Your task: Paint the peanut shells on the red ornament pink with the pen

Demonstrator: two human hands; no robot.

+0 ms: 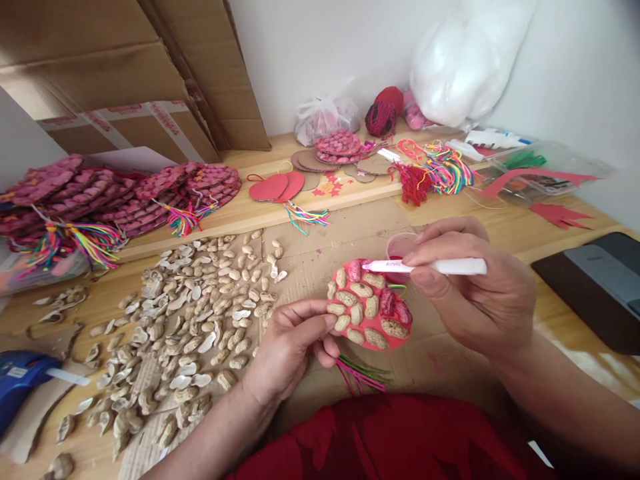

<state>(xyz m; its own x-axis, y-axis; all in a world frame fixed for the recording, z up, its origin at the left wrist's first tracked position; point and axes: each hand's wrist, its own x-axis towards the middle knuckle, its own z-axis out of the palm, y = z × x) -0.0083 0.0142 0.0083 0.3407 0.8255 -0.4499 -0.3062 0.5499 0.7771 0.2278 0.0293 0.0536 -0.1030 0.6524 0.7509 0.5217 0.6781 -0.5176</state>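
My left hand (300, 337) pinches the lower left edge of a round red disc (373, 325) covered with peanut shells. Most shells on it are plain tan; a few at the top and right are coloured pink or dark red. Green and pink strings (363, 375) hang below the disc. In my right hand (473, 287) is a white marker (450, 267), held level between thumb and fingers. Its pink tip is at a pink shell on the disc's top edge. Behind the disc, partly hidden by my right hand, stands a small clear cup (400, 245) with dark pink contents.
Loose peanut shells (215, 320) spread over cardboard at the left. A blue glue gun (23, 380) lies far left. Stacked pink discs (60, 193), red discs (275, 187) and tassels (445, 170) line the back. A dark phone case (595, 287) lies right.
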